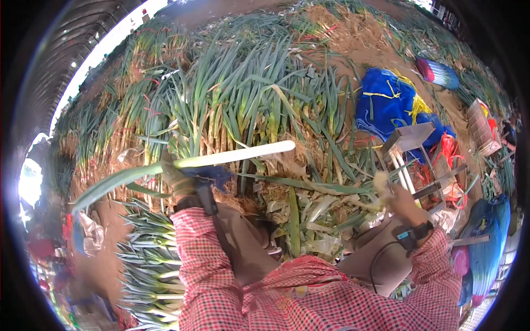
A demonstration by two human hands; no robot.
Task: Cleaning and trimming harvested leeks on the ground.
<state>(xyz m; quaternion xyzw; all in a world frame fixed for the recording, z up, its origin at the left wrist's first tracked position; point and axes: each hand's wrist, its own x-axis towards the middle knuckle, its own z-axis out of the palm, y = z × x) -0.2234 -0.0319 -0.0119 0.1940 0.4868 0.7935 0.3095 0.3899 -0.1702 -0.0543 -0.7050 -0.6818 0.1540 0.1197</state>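
Note:
My left hand (176, 176), in a dark glove, grips a large green onion (236, 156) near the middle. Its white shaft points right, bare and smooth, and its green leaves hang to the left. A pale, blurred strip of stripped outer leaf (374, 200) is in my right hand (401, 205), well to the right of the shaft. Between my knees lies a heap of peeled skins and leaf scraps (319, 223). Straight ahead stand upright green onions (232, 111) with brown roots and dry outer skins.
At my left, cleaned green onions (155, 265) lie in a stacked row. A small metal stand (410, 136) is at the right, with white shafts beside it. Blue mesh sacks (383, 103) with yellow ties lie beyond. Filled blue bags (484, 244) stand at far right, near red plastic string (449, 153).

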